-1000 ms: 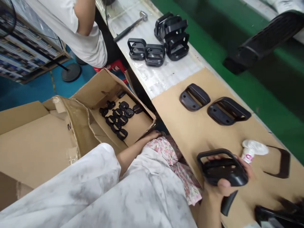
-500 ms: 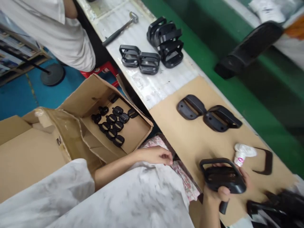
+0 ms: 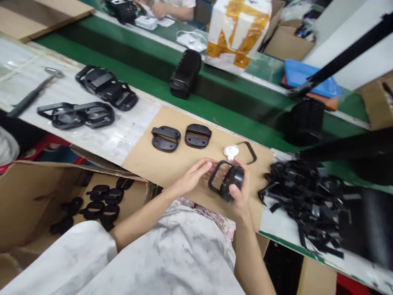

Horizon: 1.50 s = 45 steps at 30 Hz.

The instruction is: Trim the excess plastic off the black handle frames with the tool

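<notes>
My right hand (image 3: 241, 196) is closed around a black plastic part with a raised loop handle (image 3: 236, 176), tilted above the brown board (image 3: 181, 166). Beside that loop is my left hand (image 3: 196, 174), fingers stretched out; whether its fingertips touch the part I cannot tell. Two similar black parts, one on the left (image 3: 166, 144) and one on the right (image 3: 198, 141), lie on the board beyond my hands. Just past the held part sit a small white object (image 3: 231, 151), its lower end partly hidden, and a dark bent strip (image 3: 252, 151).
Left on the bench are a hammer (image 3: 33, 94) and several more black parts (image 3: 106, 84). An open cardboard box (image 3: 27, 196) with black parts stands low left. A pile of black strips (image 3: 310, 205) lies right. Across the green conveyor (image 3: 147, 67) show another person's hands (image 3: 161, 9).
My view has swung right. My left hand has come up from my lap to beside the held part. The part has turned in my right hand, its loop now facing left.
</notes>
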{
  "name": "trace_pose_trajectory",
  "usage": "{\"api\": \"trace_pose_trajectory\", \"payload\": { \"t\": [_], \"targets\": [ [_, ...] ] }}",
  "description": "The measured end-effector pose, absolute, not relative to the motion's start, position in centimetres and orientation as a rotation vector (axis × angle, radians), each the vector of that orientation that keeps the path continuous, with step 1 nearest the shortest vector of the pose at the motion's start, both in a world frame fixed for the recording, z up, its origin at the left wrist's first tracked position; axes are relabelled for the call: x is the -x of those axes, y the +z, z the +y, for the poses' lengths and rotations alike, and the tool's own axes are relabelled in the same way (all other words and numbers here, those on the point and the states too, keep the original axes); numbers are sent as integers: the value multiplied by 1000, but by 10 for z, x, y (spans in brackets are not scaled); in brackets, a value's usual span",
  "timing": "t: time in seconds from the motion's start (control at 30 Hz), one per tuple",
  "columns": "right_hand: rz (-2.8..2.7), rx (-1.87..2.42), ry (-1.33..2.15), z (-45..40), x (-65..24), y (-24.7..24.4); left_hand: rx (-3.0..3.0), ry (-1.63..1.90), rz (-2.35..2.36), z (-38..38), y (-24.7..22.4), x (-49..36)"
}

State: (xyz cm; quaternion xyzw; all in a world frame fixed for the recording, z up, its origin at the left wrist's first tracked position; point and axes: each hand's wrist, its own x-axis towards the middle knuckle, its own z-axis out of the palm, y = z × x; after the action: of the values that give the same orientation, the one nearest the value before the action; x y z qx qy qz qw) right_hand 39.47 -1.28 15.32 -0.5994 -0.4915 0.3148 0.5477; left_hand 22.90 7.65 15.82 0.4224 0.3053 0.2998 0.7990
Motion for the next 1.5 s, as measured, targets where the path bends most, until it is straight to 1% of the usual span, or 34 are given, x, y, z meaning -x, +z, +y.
{"api": "trace_pose_trajectory", "payload": {
  "t": [0.1, 0.23, 0.37, 0.43, 0.53, 0.63, 0.73, 0.83, 0.97, 1.1, 1.23, 1.37, 1.5],
  "targets": [
    [-1184, 1322, 813, -9, -405, 169, -686, 580, 581, 70, 156, -255],
    [-1219, 1211, 887, -10, -413, 175, -602, 464, 489, 69, 166, -269],
    [-1212, 1209, 803, -11, -415, 169, -586, 475, 567, 79, 183, -276],
    [-1267, 1218, 770, -10, -417, 165, -535, 415, 586, 85, 187, -279],
    [-1368, 1229, 716, -11, -421, 162, -459, 299, 560, 89, 187, -282],
    [-1413, 1234, 689, -12, -426, 161, -407, 257, 559, 90, 184, -285],
    [-1340, 1211, 724, -12, -427, 161, -362, 270, 576, 88, 183, -291],
    [-1255, 1197, 686, -11, -430, 163, -422, 346, 581, 85, 185, -301],
    [-1183, 1229, 727, -13, -436, 165, -708, 528, 654, 79, 188, -309],
    [-1162, 1224, 793, -13, -435, 165, -929, 597, 656, 75, 181, -301],
    [-1171, 1220, 791, -12, -423, 163, -962, 593, 605, 77, 169, -286],
    [-1100, 1241, 818, -13, -413, 163, -960, 525, 601, 80, 169, -281],
    [-1159, 1281, 697, -15, -411, 165, -624, 405, 549, 84, 177, -282]
  ]
}}
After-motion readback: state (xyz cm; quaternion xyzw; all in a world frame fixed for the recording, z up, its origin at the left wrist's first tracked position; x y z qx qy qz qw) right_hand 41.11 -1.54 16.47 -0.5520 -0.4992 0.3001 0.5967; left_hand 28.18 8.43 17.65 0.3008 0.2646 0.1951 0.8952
